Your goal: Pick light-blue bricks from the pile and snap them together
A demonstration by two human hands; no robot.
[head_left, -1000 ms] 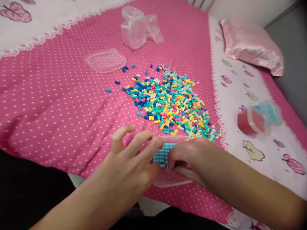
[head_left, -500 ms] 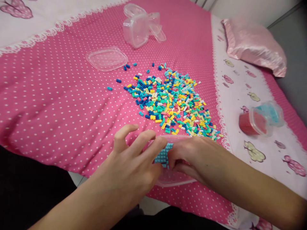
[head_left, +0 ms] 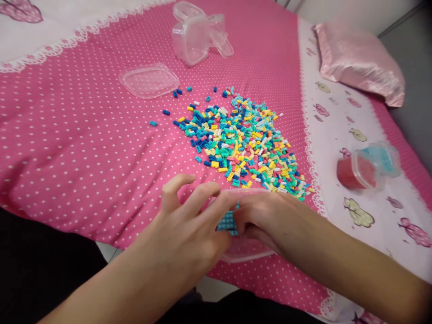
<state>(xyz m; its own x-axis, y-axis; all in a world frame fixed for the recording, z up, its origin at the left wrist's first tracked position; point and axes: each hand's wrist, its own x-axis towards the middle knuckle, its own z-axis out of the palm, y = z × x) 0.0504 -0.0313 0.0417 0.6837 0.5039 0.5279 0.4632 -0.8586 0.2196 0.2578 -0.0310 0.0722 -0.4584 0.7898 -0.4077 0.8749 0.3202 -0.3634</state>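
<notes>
A small block of joined light-blue bricks (head_left: 228,222) lies over a clear plastic lid (head_left: 249,250) at the bed's near edge. My left hand (head_left: 189,225) rests against the block's left side, its thumb and fingers on it, the index finger lifted. My right hand (head_left: 266,218) is curled, its fingertips pinched on the block's right side. Just beyond my hands lies a wide heap of tiny loose bricks (head_left: 241,139) in blue, teal, yellow, pink and white.
Another clear lid (head_left: 149,80) and empty clear tubs (head_left: 197,33) lie farther back on the pink dotted bedspread (head_left: 84,135). At the right stand a tub of red pieces (head_left: 356,172) and one of blue pieces (head_left: 383,157). A pink pillow (head_left: 357,63) is behind them.
My two hands have closed in a little on the blue block, hiding more of it. The view has shifted slightly.
</notes>
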